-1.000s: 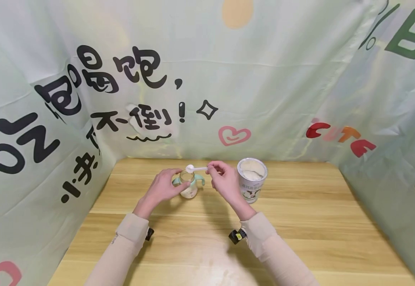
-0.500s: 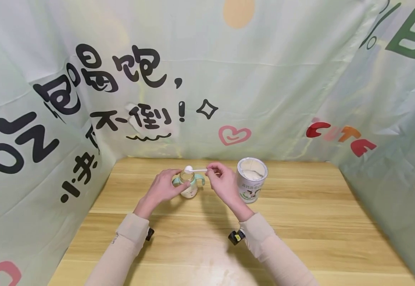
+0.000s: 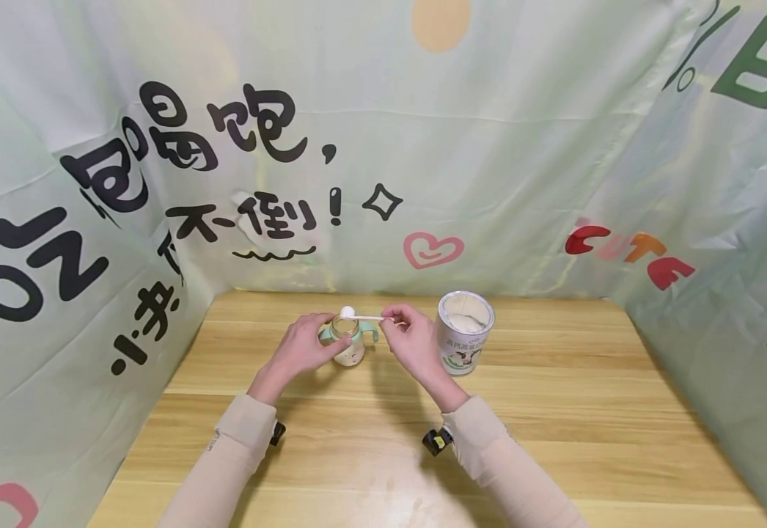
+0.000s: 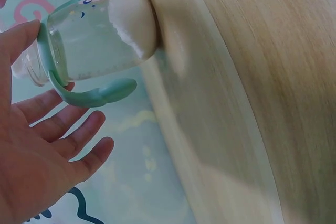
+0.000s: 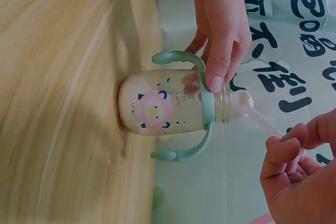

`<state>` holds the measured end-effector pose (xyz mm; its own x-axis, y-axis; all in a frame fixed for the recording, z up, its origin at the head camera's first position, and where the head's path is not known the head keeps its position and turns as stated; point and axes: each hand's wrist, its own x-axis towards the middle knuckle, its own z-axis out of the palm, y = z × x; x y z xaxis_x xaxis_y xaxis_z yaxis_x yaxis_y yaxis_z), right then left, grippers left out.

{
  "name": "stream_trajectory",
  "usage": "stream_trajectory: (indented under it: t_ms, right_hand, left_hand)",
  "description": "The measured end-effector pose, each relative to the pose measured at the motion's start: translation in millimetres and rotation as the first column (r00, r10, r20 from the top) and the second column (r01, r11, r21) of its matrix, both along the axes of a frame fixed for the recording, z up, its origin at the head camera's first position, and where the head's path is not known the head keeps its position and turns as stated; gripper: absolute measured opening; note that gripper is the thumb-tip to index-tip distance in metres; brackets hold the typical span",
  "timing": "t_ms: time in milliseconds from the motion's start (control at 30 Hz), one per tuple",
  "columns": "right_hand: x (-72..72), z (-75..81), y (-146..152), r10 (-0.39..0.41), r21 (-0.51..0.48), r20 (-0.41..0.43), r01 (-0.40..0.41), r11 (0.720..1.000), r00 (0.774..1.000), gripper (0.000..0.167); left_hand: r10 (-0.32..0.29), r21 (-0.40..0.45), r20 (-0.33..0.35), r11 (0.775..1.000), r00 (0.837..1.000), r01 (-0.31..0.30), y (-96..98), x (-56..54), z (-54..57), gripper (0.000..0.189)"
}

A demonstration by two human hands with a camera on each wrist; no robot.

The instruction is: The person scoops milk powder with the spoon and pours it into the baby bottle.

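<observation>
A clear baby bottle (image 5: 178, 100) with a green two-handled collar stands upright on the table, a layer of white powder (image 4: 134, 22) at its bottom. My left hand (image 3: 304, 342) holds it around the neck between thumb and index finger. In the left wrist view the other fingers (image 4: 79, 135) extend loosely below the collar. My right hand (image 3: 413, 337) pinches the thin handle of a white scoop (image 5: 265, 120). The scoop's bowl (image 3: 347, 313) is over the bottle's open mouth and looks tipped; how much powder it holds I cannot tell.
An open can of milk powder (image 3: 465, 345) stands right of my right hand, with white powder visible inside. The wooden table (image 3: 370, 455) is bordered by printed fabric walls (image 3: 509, 183) at the back and sides.
The scoop has rolled over at the bottle's mouth, its handle sinking slightly and its bowl shifting a little left. My left hand and the bottle stay in place.
</observation>
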<state>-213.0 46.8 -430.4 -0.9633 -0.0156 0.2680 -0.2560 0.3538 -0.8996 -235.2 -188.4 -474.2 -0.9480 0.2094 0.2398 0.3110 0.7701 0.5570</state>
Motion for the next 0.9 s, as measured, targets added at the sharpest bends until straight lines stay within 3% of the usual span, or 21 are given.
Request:
stream_trajectory:
  t_ms: [900]
  right_hand:
    - [1.0, -4.4, 2.2, -0.009, 0.062, -0.019, 0.010, 0.998, 1.000, 0.012]
  left_hand:
    - [-0.005, -0.002, -0.008, 1.000, 1.000, 0.005, -1.6, -1.9, -2.7, 0.066]
